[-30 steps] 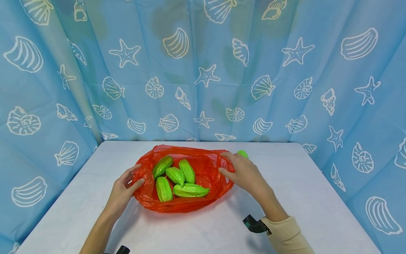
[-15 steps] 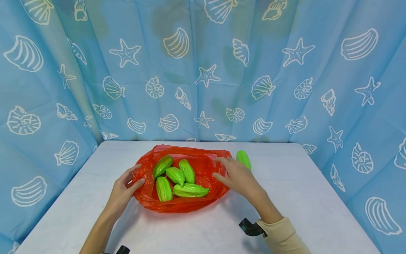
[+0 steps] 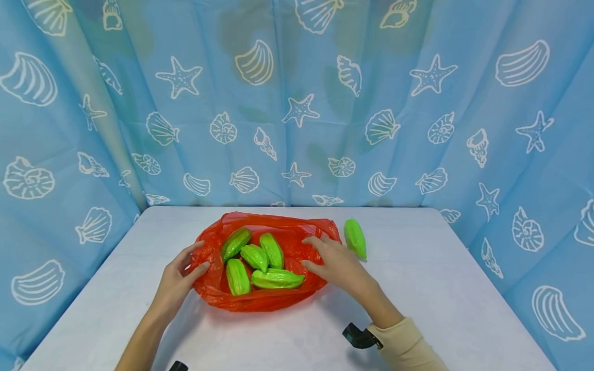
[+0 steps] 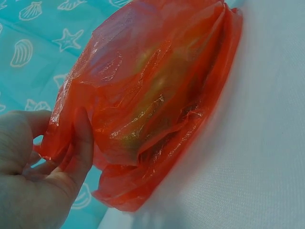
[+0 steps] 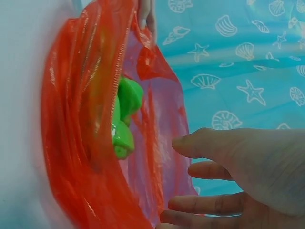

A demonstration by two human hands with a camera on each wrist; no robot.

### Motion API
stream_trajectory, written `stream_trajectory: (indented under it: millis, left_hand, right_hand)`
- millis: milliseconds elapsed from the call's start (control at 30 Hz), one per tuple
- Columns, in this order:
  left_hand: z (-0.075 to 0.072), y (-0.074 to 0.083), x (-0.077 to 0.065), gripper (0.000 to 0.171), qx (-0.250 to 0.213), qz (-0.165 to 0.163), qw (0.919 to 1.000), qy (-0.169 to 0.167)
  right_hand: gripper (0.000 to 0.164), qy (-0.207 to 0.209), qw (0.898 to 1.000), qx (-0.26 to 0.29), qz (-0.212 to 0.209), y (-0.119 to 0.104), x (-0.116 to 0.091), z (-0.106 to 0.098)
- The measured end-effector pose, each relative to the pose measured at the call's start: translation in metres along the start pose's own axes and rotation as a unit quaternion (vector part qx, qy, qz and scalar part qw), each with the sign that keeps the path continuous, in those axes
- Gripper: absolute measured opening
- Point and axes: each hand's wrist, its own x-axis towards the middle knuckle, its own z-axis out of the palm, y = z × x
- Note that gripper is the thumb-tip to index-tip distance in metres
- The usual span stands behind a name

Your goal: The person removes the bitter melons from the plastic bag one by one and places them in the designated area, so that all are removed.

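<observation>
Left hand [image 3: 175, 278] pinches the red plastic bag [image 3: 260, 302]; right hand [image 3: 341, 265], loosely spread, grips nothing at its mouth. Inside, between the hands, five ridged green fruits [image 3: 277, 279]; another fruit [image 3: 355, 238] beyond the right. A steady left pinch should brace the opening.

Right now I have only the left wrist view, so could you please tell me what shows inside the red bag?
Observer: The head view looks into the red bag, and I count five ridged green pieces there.
Operator: Thank you. Would there be any more outside it?
Observer: Yes, a lone green piece lies on the white table, just beyond the bag's end on the person's right.
Operator: And may I ask how the right hand is placed?
Observer: The right hand is at that same end of the bag, thumb and fingers spread apart, with no green piece between them.
</observation>
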Motion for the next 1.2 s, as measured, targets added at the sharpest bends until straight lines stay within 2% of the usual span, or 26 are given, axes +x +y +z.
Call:
stream_trajectory:
  millis: [633, 1200]
  left_hand:
    - [0.000, 0.002, -0.001, 0.062, 0.000, -0.003, 1.0000, 0.004]
    - [0.002, 0.001, 0.000, 0.062, 0.000, -0.005, 1.0000, 0.001]
  right_hand:
    - [0.055, -0.031, 0.999, 0.032, -0.007, -0.014, 0.008, 0.006]
    - [0.053, -0.075, 0.994, 0.046, -0.063, -0.022, 0.019, 0.017]
